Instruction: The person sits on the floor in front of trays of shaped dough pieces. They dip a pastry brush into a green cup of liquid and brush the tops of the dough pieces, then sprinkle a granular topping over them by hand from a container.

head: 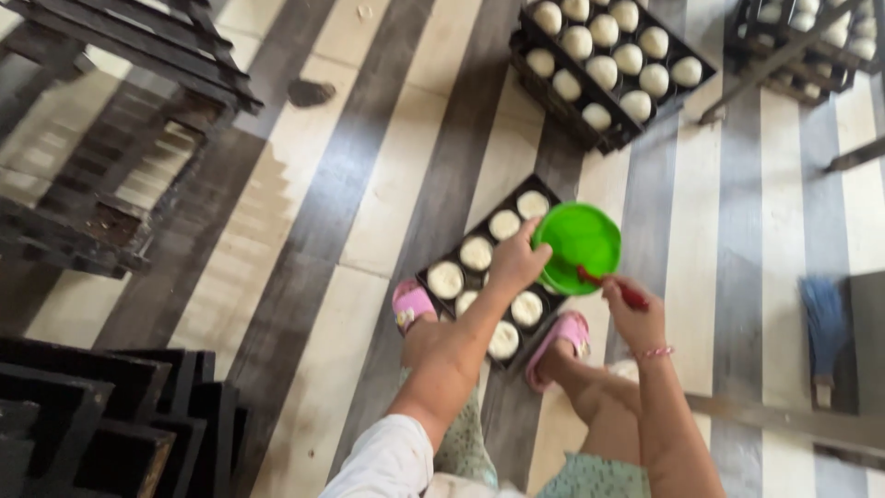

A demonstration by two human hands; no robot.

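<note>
Above a dark metal tray (433, 273), left hand (516, 261) grips round green plastic bowl (579, 245).

I see only one view, from the camera on the person's head. It looks steeply down, from standing height, onto the striped floor (369, 184). The arms enter from the bottom edge, and the feet are near the middle.

No packages, labels, signs or screens show anywhere in view.
</note>
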